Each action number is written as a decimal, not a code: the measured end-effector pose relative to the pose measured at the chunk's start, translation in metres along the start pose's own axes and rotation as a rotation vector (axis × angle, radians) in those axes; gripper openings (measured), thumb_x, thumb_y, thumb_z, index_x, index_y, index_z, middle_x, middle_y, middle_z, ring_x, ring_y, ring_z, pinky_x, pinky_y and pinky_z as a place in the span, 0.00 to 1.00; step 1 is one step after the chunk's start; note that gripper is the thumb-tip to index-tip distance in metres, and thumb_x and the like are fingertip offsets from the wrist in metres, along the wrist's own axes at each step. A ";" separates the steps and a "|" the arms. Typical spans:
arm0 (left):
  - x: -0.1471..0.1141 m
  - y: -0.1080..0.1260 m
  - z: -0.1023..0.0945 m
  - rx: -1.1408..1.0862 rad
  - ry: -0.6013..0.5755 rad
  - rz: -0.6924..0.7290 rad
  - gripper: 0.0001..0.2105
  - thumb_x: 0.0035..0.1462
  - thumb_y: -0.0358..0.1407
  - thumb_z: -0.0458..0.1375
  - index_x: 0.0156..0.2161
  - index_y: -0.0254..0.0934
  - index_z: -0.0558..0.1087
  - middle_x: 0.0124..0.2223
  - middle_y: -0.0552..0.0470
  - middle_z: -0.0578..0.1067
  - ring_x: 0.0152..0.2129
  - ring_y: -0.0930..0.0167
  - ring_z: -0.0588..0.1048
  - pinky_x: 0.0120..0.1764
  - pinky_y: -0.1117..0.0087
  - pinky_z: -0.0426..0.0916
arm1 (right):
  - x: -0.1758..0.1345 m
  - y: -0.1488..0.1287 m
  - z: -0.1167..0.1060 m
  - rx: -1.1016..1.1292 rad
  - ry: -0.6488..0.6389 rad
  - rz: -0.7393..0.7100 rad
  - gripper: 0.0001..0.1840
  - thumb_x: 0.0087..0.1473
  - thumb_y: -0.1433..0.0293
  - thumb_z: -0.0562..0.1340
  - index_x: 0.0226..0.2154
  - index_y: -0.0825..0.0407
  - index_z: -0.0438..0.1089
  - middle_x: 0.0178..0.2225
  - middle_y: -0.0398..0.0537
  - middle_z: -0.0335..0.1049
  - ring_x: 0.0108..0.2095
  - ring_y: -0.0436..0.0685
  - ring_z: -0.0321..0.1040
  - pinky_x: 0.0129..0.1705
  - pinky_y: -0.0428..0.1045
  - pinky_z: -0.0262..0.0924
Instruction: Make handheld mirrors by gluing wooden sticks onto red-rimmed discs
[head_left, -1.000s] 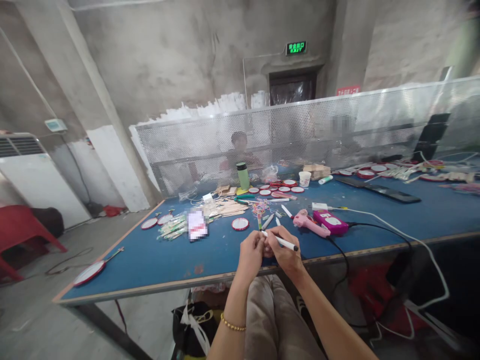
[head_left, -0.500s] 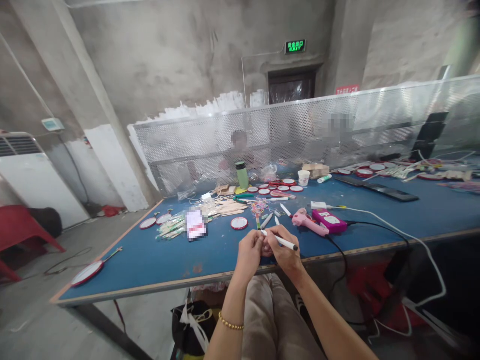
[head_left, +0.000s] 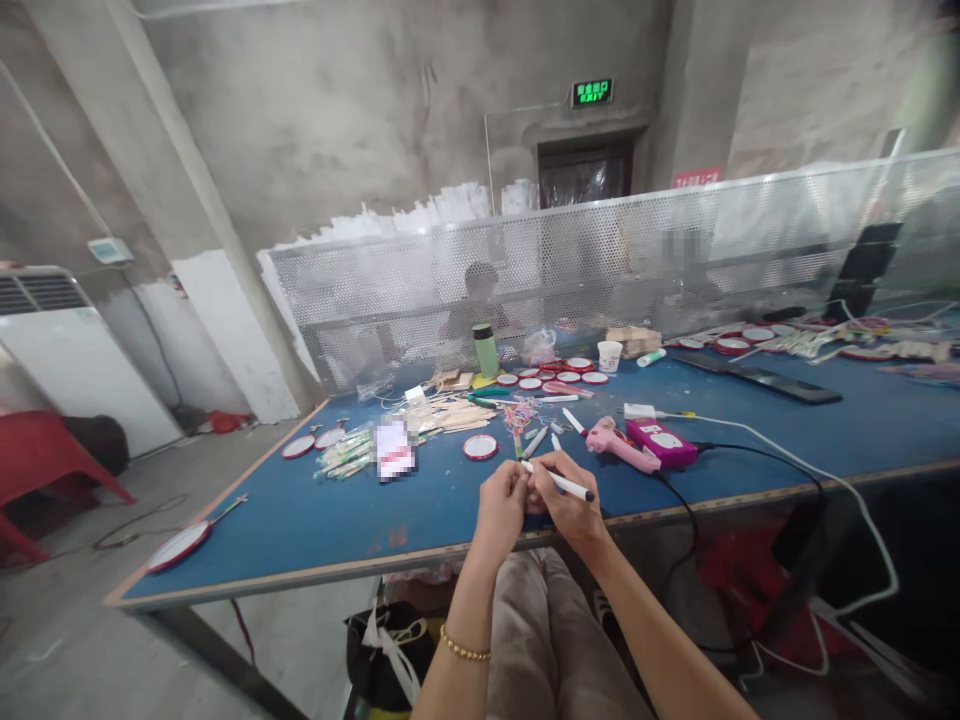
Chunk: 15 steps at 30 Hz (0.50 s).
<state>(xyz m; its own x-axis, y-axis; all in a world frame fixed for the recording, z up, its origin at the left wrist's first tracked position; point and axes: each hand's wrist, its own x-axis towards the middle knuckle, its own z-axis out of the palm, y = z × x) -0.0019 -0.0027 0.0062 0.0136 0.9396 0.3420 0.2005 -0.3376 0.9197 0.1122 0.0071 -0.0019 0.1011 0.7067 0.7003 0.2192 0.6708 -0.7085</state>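
Observation:
At the table's near edge my two hands meet. My right hand [head_left: 568, 505] is closed round a white marker pen [head_left: 568, 482] with a black end, its tip pointing away to the left. My left hand [head_left: 502, 502] is closed, fingertips pinched on a thin stick [head_left: 517, 444] whose far part shows green and reddish colour. The pen's tip lies against or close by the stick; contact cannot be made out. Just beyond are more pens [head_left: 535, 443], a tangle of coloured bands [head_left: 521, 412] and a round white disc with a red rim [head_left: 480, 447].
On the blue table [head_left: 315, 540] a pink glue gun [head_left: 621, 446] and a purple box [head_left: 660, 443] with cables lie right. Left are a phone [head_left: 394, 450], wooden sticks [head_left: 457, 414] and a red-rimmed disc on a stick [head_left: 180, 547]. A green bottle [head_left: 485, 352] and paper cup [head_left: 609, 356] stand behind.
The whole view has shifted very slightly to the right. Both hands keep the same grip on the pen and stick, with no clear movement between them.

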 end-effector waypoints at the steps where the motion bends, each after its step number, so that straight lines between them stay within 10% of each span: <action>1: 0.000 0.001 0.000 0.011 0.005 0.004 0.09 0.53 0.38 0.53 0.25 0.36 0.64 0.22 0.58 0.65 0.21 0.75 0.63 0.27 0.75 0.58 | 0.000 0.000 0.000 0.000 -0.002 0.002 0.12 0.56 0.63 0.57 0.25 0.51 0.69 0.20 0.41 0.71 0.19 0.50 0.67 0.24 0.43 0.63; 15: 0.000 0.001 0.000 0.001 0.009 0.000 0.09 0.52 0.39 0.53 0.25 0.36 0.65 0.22 0.57 0.66 0.21 0.74 0.63 0.26 0.75 0.58 | -0.002 0.000 0.000 0.005 0.038 0.023 0.12 0.56 0.63 0.58 0.25 0.51 0.69 0.19 0.42 0.70 0.18 0.50 0.67 0.22 0.43 0.64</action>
<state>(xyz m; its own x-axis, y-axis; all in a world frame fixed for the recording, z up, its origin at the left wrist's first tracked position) -0.0021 -0.0028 0.0075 0.0050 0.9391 0.3436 0.2019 -0.3375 0.9194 0.1124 0.0059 -0.0029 0.1424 0.7130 0.6866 0.2111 0.6558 -0.7248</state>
